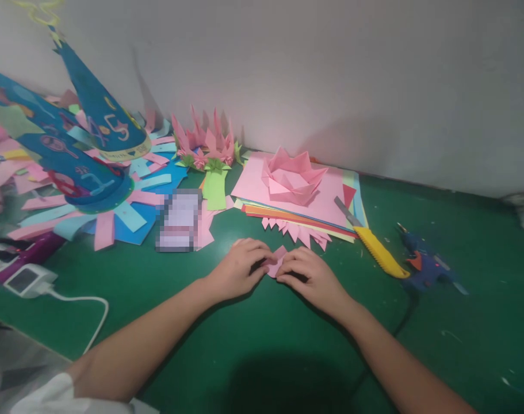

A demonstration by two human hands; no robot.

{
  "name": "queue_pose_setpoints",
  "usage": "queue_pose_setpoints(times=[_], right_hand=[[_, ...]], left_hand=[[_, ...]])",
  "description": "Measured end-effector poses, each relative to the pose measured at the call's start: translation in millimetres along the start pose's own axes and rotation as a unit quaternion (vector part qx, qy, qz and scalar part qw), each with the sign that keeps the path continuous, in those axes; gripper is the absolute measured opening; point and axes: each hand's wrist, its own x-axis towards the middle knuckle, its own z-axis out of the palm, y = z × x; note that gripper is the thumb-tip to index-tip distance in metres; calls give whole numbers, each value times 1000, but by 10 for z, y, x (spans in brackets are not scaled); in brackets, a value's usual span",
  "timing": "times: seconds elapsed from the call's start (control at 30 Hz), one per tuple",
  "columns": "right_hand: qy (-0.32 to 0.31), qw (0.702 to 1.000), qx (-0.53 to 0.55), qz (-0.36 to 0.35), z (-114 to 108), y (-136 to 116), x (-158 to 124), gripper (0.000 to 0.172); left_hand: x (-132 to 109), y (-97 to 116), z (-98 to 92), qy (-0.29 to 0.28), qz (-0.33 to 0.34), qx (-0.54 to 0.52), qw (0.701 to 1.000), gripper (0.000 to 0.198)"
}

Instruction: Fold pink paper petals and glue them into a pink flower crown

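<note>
A small piece of pink paper (275, 264) is held just above the green table, between both hands. My left hand (244, 265) pinches its left side with thumb and fingers closed. On the paper's right side, my right hand (311, 277) grips the edge in the same way. Whether the paper is creased under the fingertips I cannot tell. Just beyond the hands lie several pointed pink paper pieces (298, 231), partly under a stack of coloured paper (248, 178). A folded pink paper lotus (293, 179) rests on that stack.
A yellow utility knife (380, 252), blade out, leans on the stack's right side. Right of it lies a blue glue gun (429, 267). A phone (179, 219), a pink paper crown (205, 144), blue cone hats (100, 98) and a white cable (102, 313) occupy the left.
</note>
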Motion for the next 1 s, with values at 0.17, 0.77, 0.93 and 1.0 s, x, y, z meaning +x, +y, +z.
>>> queue_pose_setpoints(times=[0.17,0.77,0.93,1.0], right_hand=[[-1,1000,-7,17,13,-9,-10,11],[-3,996,-23,83,16,-89,3,16],[20,994,-43,99,43,-100,5,17],[18,993,-52,100,46,-94,6,17]], left_hand=[[1,35,-21,-4,-11,4,1000,15],[-6,47,0,15,-30,3,999,14],[-9,57,-5,15,-29,6,999,14],[-9,62,-5,14,-28,8,999,14]])
